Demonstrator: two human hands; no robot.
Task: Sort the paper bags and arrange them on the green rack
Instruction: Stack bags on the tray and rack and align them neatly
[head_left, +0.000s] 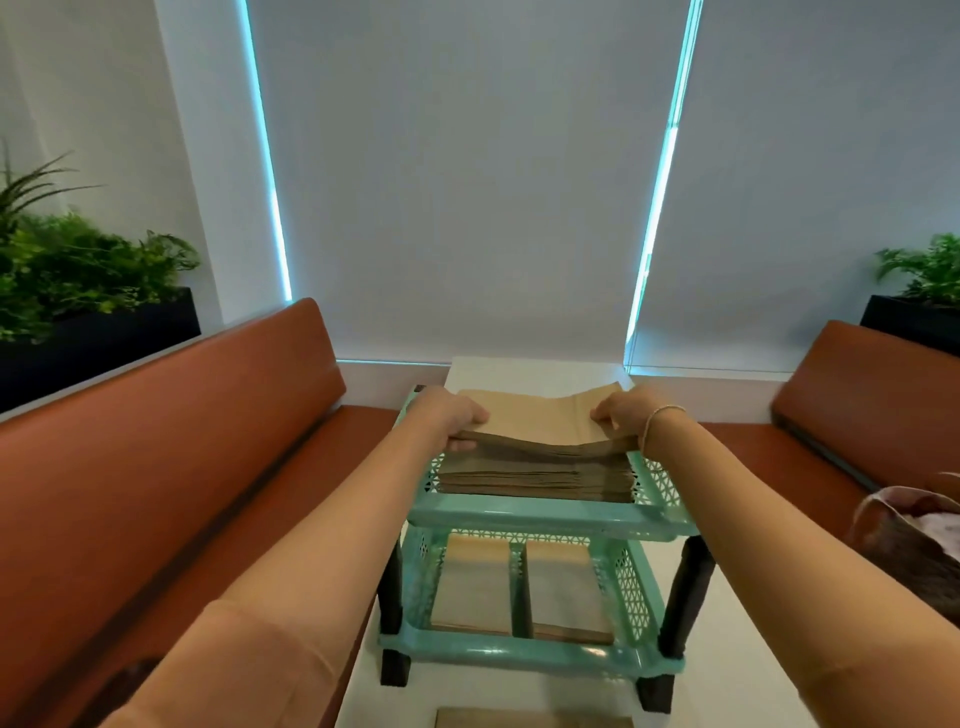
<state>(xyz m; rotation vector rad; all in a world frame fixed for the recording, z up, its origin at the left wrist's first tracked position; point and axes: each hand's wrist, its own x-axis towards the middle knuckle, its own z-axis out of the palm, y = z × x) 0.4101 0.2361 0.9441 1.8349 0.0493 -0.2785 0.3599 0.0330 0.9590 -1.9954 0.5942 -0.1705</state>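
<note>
Two hands grip a bundle of brown paper bags (530, 421) over the top shelf of a green rack (540, 514) that stands on a white table (519, 369). The left hand (451, 418) pinches the bundle's left edge, thumb on top and fingers curled beneath; the right hand (621, 415), a thin bracelet (655, 423) at its wrist, clasps the right edge the same way. The bundle sags a little in the middle and sits just above a thicker stack of bags (535, 475) already lying flat on the top shelf; whether the two touch cannot be told.

On the rack's lower shelf, two smaller stacks lie side by side with a green divider between them: a left stack (475, 582) and a right stack (566, 587). The rack's black legs (685, 597) show at the corners. Another bag (535, 719) lies on the table at the bottom edge of the view, partly cut off.

Orange-brown benches flank the table, a left bench (171, 447) and a right bench (872, 405), each with a black planter of greenery behind it: one at left (78, 291), one at right (924, 291). A dark bag (914, 540) rests on the right bench. Pale roller blinds (457, 182) cover the window beyond.
</note>
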